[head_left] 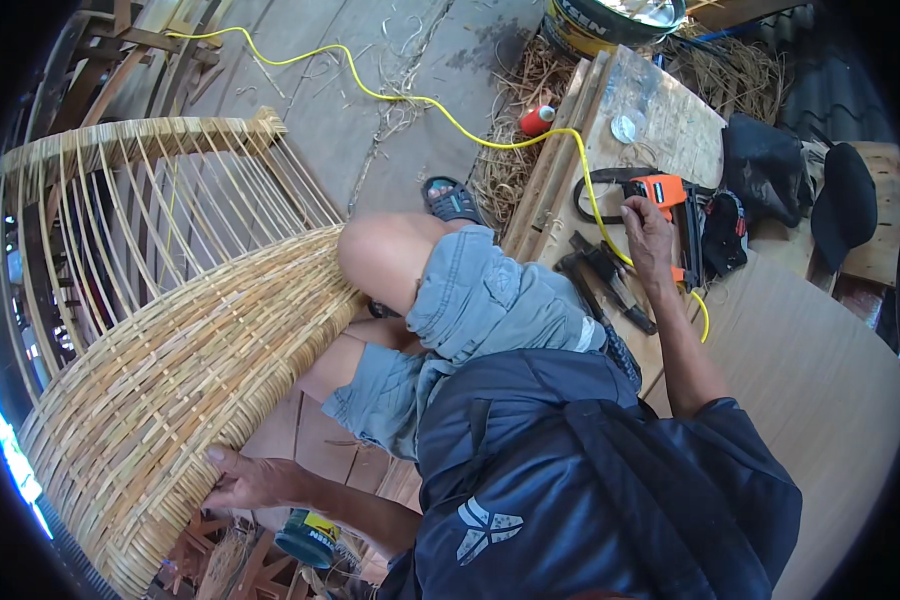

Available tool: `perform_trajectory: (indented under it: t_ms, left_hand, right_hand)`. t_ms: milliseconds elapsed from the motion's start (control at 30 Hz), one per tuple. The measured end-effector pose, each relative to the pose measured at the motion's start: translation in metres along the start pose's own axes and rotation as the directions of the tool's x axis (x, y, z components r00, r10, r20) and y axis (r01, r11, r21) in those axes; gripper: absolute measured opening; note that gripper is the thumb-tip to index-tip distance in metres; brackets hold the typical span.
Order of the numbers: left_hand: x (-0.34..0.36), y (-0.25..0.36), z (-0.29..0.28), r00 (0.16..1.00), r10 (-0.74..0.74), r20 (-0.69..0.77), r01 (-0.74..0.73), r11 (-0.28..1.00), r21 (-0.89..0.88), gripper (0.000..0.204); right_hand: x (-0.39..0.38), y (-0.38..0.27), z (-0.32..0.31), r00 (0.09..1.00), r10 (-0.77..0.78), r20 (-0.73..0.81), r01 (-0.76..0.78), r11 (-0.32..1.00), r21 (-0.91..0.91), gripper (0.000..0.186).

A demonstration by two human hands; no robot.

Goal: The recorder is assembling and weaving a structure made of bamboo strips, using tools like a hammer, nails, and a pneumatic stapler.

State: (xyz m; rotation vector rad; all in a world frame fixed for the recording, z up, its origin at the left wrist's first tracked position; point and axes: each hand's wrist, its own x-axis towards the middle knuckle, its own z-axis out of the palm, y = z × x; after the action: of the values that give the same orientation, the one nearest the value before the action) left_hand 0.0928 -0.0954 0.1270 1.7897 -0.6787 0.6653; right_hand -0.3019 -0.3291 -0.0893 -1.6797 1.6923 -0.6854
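Observation:
A large woven rattan frame (185, 335) fills the left side, tightly woven on its near part, with bare strands stretched to the far rail. At its lower edge, my left hand (245, 480) holds the woven rim, thumb on top and the other fingers partly hidden beneath. My right hand (650, 245) is raised at the right, fingers drawn together beside an orange-and-black nail gun (660, 190). Whatever may be between those fingers is too small to make out. A hammer (615, 283) and other dark hand tools lie by my right wrist.
A yellow hose (440, 108) snakes across the floor and over the wooden bench (685, 110). On the right lie a black cap (843, 207) and a black bag (763, 170). A red bottle (537, 120) rests among fibre scraps below a bucket (580, 35). Another tub (307, 538) stands below my left forearm.

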Motion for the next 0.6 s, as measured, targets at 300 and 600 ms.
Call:
perform_trajectory:
  t_ms: [300, 600]
  left_hand:
    - [-0.008, -0.011, 0.007, 0.992, -0.075, 0.096, 0.084, 0.993, -0.086, 0.087]
    - [-0.017, -0.020, 0.017, 0.989, -0.130, 0.064, 0.136, 0.985, -0.107, 0.094]
  right_hand:
    - [-0.020, -0.005, 0.006, 0.989, -0.125, 0.083, 0.136, 0.982, -0.133, 0.012]
    - [0.068, -0.016, 0.130, 0.461, -0.233, 0.856, 0.849, 0.395, -0.350, 0.014]
